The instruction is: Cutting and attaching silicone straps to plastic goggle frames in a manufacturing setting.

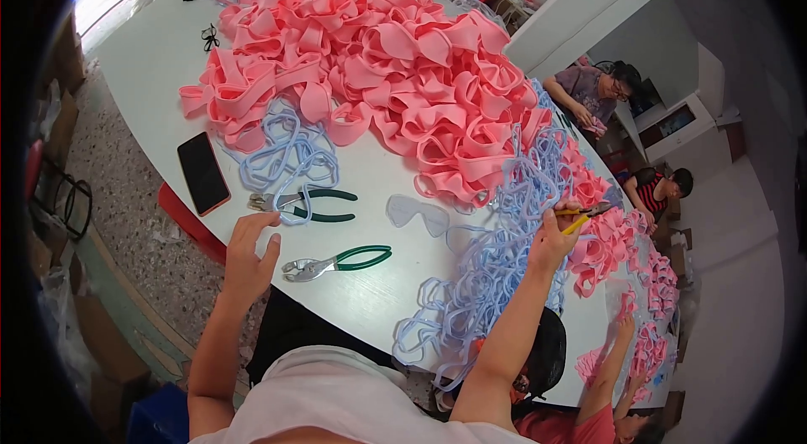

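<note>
My left hand [250, 252] is at the table's near left edge, thumb and fingers apart, with nothing in its grasp. Its fingertips are beside slip-joint pliers with green handles [334, 194], and a second pair of green-handled pliers [313, 268] lies closer to me. On the right, my right hand [548, 244] is closed around small yellow-handled pliers [577, 224], their dark jaws pointing away to the right. Under and around that hand spreads a tangled heap of light blue cords [496, 267]. A smaller bundle of blue cord [290, 154] hangs over the first pliers.
A large pile of pink fabric bands [378, 66] covers the table's middle and far side. A phone [203, 173] lies at left, and a clear mask-shaped piece [417, 215] sits centrally. Several people sit along the right side, near more pink bands [614, 242]. A red stool [192, 224] stands at left.
</note>
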Demonstrator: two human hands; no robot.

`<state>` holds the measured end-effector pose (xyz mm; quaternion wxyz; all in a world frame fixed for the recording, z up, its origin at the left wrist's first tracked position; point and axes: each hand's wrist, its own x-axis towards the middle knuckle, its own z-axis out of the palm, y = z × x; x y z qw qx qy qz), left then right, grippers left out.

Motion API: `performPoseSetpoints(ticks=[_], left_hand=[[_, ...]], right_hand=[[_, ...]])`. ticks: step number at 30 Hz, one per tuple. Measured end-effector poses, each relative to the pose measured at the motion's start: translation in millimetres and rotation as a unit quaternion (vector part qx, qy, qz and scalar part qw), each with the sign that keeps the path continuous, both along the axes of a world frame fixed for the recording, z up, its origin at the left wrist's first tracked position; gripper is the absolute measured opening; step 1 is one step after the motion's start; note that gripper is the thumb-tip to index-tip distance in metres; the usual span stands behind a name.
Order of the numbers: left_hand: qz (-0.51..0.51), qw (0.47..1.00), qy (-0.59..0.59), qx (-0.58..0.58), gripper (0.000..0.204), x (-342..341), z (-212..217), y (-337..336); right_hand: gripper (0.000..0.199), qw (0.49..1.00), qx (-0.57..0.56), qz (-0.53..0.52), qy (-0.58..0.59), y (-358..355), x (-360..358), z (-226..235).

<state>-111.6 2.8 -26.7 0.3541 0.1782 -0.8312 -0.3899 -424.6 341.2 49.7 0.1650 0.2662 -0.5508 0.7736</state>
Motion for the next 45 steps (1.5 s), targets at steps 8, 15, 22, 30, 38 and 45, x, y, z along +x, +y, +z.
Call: performPoseSetpoints(ticks=[8,15,22,30,38,45], left_hand=[[-0.030,0.999,-0.017,0.004,0.030,-10.5,-0.5,9.4],[-0.051,0.998,-0.021,0.024,0.032,-17.1,-0.6,17.3],[-0.256,0.670,0.057,0.694,0.066,-52.5,9.9,40.1],[-0.233,0.635,0.045,0.735,0.061,-38.3,-18.1,-7.8],[-0.271,0.546,0.115,0.784,0.051,13.4,-33.1,-33.8],[-0.327,0.594,-0.031,0.734,0.068,78.7,-17.6,-7.6]], right_hand=[[0.032,0.981,-0.149,-0.006,-0.125,22.8,-17.9,-7.8],[0.029,0.964,-0.210,0.042,-0.156,13.7,23.8,-4.5],[0.033,0.918,0.220,0.331,-0.010,-91.1,131.7,-16.0],[0.048,0.770,0.401,0.436,0.237,-144.0,172.9,-18.4],[0.049,0.771,0.352,0.508,0.154,-160.0,182.1,-29.4],[0.042,0.808,0.287,0.513,0.036,-180.6,170.9,-49.0]])
